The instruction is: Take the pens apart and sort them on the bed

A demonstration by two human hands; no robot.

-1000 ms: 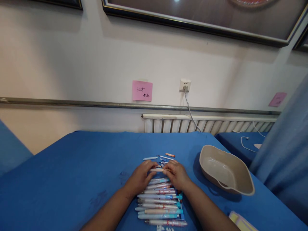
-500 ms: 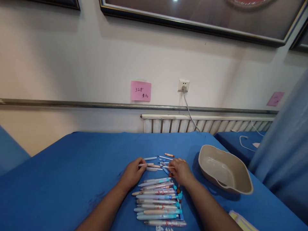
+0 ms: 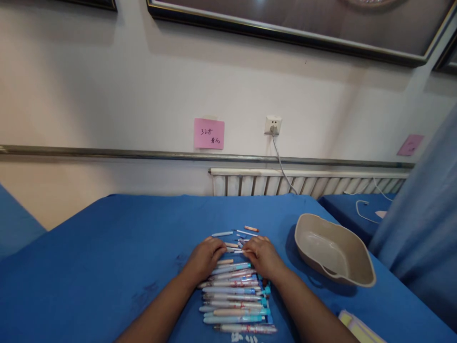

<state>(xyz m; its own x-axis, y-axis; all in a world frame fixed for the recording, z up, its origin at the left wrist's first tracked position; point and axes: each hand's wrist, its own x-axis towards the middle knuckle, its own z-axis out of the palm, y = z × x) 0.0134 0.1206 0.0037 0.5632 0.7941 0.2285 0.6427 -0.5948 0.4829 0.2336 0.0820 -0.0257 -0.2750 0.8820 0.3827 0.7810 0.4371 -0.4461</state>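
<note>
My left hand (image 3: 207, 256) is closed, its fingertips pinched near the end of a thin white pen refill (image 3: 238, 251); what they grip is hidden. Opposite it, my right hand (image 3: 263, 255) pinches the other end of that refill. Just under the left fingers lies a peach pen barrel (image 3: 225, 261). Below the hands, several assembled pens (image 3: 233, 291) lie side by side in a stacked row, many with blue clip ends to the right. Beyond the fingers are loose pen parts: a light blue barrel (image 3: 222, 234), another white refill (image 3: 247, 233) and an orange piece (image 3: 251, 228).
A beige plastic basin (image 3: 332, 252) stands on the blue cloth (image 3: 150, 238) at right. Small white scraps (image 3: 243, 337) and yellowish packets (image 3: 359, 327) lie near the front edge. A radiator (image 3: 257, 186) and a metal rail (image 3: 143, 154) run along the wall behind. A blue curtain (image 3: 421, 214) hangs at right.
My left hand has moved right and slightly nearer, closer to my right hand. The peach barrel now lies beneath its fingers, above the pen row. My right hand has shifted slightly left.
</note>
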